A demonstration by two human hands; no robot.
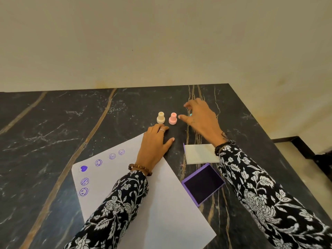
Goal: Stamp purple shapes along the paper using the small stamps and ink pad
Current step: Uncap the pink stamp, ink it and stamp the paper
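Note:
A white paper [158,209] lies on the dark marble table [71,119], with several purple stamped faces and one heart [83,168] along its left edge. My left hand [154,146] rests flat on the paper's far corner, fingers apart. A cream stamp [160,118] and a pink stamp [172,119] stand upright just beyond it. My right hand [201,119] hovers right of the pink stamp with fingers spread, the thumb tip close to it. A small teal thing [190,115] shows under that hand, mostly hidden. The open purple ink pad [203,184] sits near my right forearm.
The ink pad's pale lid [201,154] lies flat between the pad and my right wrist. The table's right edge [265,130] runs diagonally close to my right arm, with floor beyond. A plain wall stands behind the table's far edge.

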